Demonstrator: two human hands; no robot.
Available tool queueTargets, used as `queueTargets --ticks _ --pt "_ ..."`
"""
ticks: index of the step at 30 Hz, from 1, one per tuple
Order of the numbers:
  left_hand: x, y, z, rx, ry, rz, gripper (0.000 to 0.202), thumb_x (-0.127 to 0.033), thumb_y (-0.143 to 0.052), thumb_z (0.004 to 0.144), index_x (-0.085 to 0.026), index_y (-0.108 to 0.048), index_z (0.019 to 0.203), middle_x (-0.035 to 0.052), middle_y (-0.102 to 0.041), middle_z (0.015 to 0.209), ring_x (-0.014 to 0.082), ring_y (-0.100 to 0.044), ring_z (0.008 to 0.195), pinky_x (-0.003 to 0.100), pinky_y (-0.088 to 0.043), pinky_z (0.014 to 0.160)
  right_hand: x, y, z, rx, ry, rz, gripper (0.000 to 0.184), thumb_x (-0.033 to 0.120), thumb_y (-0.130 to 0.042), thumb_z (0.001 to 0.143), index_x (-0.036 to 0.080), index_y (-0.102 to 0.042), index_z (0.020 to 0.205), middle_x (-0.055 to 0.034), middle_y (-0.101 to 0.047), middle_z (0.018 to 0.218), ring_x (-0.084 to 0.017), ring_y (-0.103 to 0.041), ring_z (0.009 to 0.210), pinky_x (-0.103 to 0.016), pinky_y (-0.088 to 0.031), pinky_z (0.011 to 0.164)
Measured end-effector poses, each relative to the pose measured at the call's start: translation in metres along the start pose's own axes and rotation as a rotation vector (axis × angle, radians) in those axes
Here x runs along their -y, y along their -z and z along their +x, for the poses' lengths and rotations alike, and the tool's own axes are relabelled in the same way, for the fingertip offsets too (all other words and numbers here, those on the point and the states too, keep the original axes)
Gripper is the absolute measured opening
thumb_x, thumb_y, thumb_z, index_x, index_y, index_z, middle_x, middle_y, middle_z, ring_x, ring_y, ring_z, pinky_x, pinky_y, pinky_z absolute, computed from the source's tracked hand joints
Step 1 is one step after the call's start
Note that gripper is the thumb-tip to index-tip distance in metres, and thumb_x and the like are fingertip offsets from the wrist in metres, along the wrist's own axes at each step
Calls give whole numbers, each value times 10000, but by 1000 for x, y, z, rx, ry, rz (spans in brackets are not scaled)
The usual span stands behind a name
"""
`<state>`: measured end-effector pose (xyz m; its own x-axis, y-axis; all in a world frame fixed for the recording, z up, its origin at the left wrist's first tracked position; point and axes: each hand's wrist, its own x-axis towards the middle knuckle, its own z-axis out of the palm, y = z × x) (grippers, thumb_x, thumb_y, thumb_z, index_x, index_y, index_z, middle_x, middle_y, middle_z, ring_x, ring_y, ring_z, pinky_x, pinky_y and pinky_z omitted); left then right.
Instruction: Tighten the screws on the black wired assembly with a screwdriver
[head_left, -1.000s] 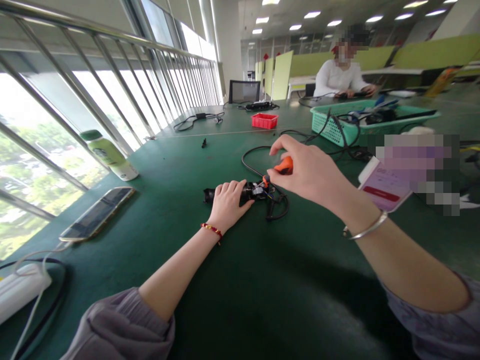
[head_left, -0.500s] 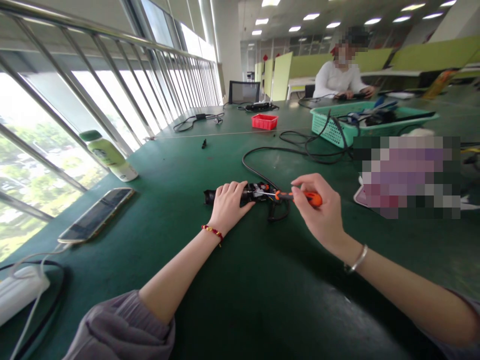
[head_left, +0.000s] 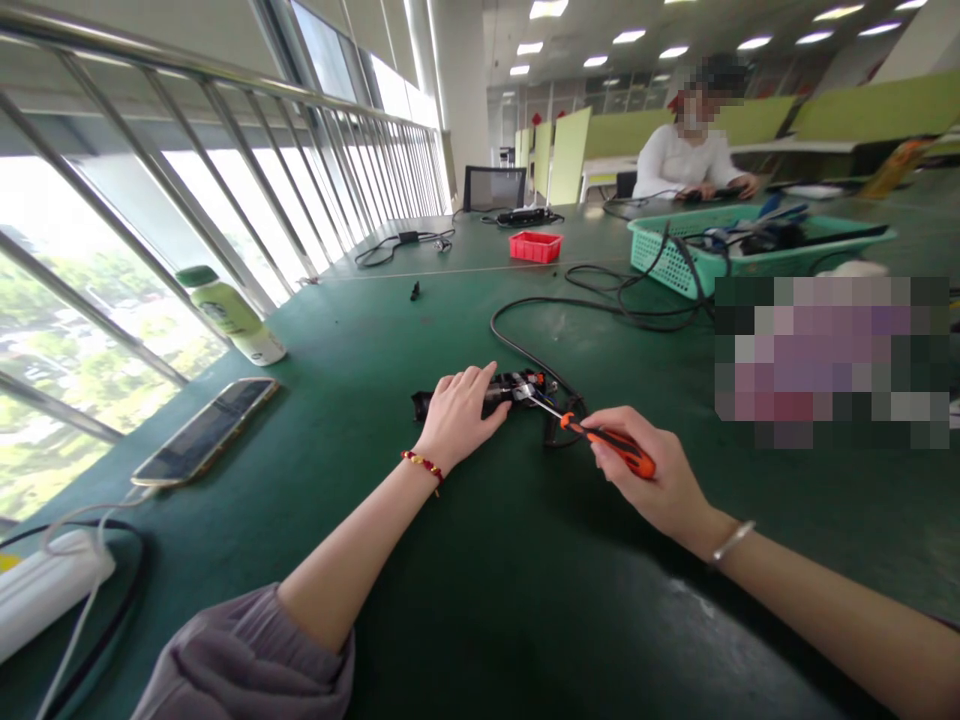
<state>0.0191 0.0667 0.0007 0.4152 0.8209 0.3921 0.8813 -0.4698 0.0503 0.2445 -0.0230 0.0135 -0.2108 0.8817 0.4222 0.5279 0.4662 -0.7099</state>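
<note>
My left hand [head_left: 460,415] is closed over the body of a black, tube-shaped corded device [head_left: 422,405], holding it down on the green table. Part of the device is hidden under that hand; its right end shows bare inner parts. My right hand [head_left: 656,470] grips a screwdriver [head_left: 611,443] with an orange and black handle. The shaft points up and left, and its tip is at the device's exposed inner parts; whether it touches a screw is too small to tell. A black cable [head_left: 517,335] curves away from the device's right end.
A teal basket [head_left: 667,262] of tools and parts stands at the back right, a small red bin [head_left: 535,248] at the back. On the left are a phone [head_left: 206,432], a green bottle [head_left: 232,318] and a white power strip [head_left: 60,590]. A person in white [head_left: 682,165] sits across.
My right hand has moved down and slightly right, and the screwdriver has gone from nearly level to slanted, handle lower. My left hand stays on the device. The view has shifted slightly.
</note>
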Motion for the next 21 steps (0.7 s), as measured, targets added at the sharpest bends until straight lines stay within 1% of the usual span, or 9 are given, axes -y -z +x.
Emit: queueTargets --ticks 2,3,5,7,9,13,17,19,21 --pt "5 4 1 14 24 17 478 -409 -513 874 -129 -497 1261 107 -595 1157 254 -554 1050 398 -390 943 -3 2 -1 29 -38 14 104 230 -463 882 213 -522 966 2 -581 721 -122 -539 560 -275 -446 566" --pt "7 5 2 29 33 15 430 -430 -516 875 -147 -546 1197 94 -613 1126 252 -564 1031 397 -392 936 -5 2 -2 42 -56 19 108 231 -459 886 209 -526 968 2 -576 718 -119 -538 555 -272 -446 561" --pt "11 8 3 76 37 -14 350 -478 -519 875 -186 -612 1044 55 -648 1036 236 -586 969 374 -413 886 -11 2 -3 54 -53 32 119 242 -471 885 205 -537 977 2 -576 727 -110 -530 544 -261 -445 551" --pt "13 10 3 103 35 -37 331 -506 -522 874 -202 -622 957 29 -660 967 221 -600 914 346 -427 819 -17 0 -4 31 -11 50 132 253 -491 875 200 -547 983 0 -580 735 -101 -542 546 -243 -443 536" --pt "14 10 2 90 30 -27 330 -510 -527 874 -202 -611 956 26 -660 965 216 -606 897 333 -427 786 -20 -1 -4 24 11 54 138 252 -494 872 195 -552 984 1 -581 735 -95 -545 542 -233 -444 532" --pt "15 9 1 39 20 37 321 -462 -564 871 -192 -569 1045 33 -661 982 214 -617 882 321 -422 771 -20 -1 -4 40 26 59 148 233 -490 862 191 -558 986 9 -581 718 -87 -538 522 -227 -444 523" --pt "14 9 0 24 22 74 326 -441 -571 872 -194 -551 1083 31 -665 963 213 -622 885 311 -429 732 -17 -3 -3 30 -2 70 143 223 -498 853 191 -566 974 9 -588 725 -89 -551 526 -232 -454 525" --pt "12 9 -1 16 31 90 326 -446 -564 875 -196 -555 1085 30 -665 966 214 -623 888 307 -432 714 -16 -5 -3 30 -15 76 137 227 -529 838 193 -573 963 14 -589 711 -90 -553 518 -235 -457 525" --pt "7 8 -3 4 64 114 326 -448 -568 872 -198 -562 1082 25 -665 956 215 -628 875 305 -434 692 -14 -7 -3 -6 -37 109 150 234 -567 814 195 -594 956 7 -606 742 -88 -557 513 -243 -464 527"
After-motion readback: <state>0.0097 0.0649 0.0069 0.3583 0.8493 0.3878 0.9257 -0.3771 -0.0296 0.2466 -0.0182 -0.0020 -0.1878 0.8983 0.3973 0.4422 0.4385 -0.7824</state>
